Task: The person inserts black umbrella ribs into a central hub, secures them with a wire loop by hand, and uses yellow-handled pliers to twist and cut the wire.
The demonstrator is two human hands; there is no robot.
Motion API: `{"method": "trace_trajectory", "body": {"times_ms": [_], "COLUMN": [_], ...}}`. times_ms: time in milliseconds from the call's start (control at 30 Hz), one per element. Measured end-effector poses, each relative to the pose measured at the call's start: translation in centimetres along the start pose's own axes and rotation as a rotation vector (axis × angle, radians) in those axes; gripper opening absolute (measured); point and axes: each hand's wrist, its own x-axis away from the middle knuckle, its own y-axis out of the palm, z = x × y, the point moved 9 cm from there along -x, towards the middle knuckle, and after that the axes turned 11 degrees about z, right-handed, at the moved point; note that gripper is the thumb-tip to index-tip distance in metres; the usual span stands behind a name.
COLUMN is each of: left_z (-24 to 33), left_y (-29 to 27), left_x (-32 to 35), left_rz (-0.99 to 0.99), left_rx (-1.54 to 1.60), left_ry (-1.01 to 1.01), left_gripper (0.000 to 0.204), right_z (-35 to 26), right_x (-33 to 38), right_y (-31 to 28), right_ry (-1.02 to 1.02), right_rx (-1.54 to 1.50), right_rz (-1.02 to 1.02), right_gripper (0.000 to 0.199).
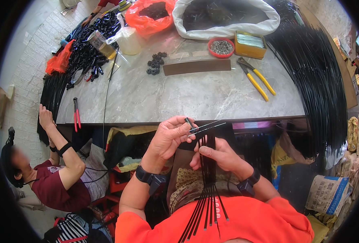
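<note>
My right hand point(218, 154) is closed around a bundle of thin black rods point(208, 172), which look like umbrella ribs. Their lower ends fan out over my orange shirt. In the raised fingers of my left hand point(167, 135) is a short black tube point(191, 125), pinched near the table's front edge. Thin, pale-dotted rods point(212, 127) stick out sideways between the two hands, above the bundle. Whether the left fingers also grip those rods, I cannot tell.
On the grey table point(191, 95) lie yellow-handled pliers point(258, 79), a brown strip point(197, 67), black knobby parts point(157, 62) and a red bowl of metal bits point(221, 47). Long black rods point(321, 89) hang over the right edge. A co-worker point(62, 174) sits left, near red-handled pincers point(76, 115).
</note>
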Motion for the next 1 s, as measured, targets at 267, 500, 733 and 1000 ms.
{"method": "trace_trajectory", "body": {"times_ms": [267,500,733,1000], "left_z": [-0.26,-0.51,-0.58,-0.01], "left_y": [-0.28,-0.54,-0.69,-0.03], "left_x": [-0.16,-0.24,-0.26,-0.14], "left_rz": [-0.001,-0.003,0.039,0.005], "left_rx": [-0.021,-0.017,-0.028,-0.007], "left_ry": [-0.005,-0.021,-0.014,0.011], "left_gripper": [0.021,0.017,0.016,0.024], "right_z": [0.01,-0.11,-0.14,-0.12], "right_x": [0.05,0.16,0.00,0.00], "right_y": [-0.05,-0.08,-0.09,-0.09], "right_ry": [0.004,0.000,-0.006,-0.004], "right_rx": [-0.011,-0.004,0.002,-0.011], "right_rz": [-0.004,0.001,0.009,-0.010], "right_gripper": [0.023,0.023,0.024,0.022]}}
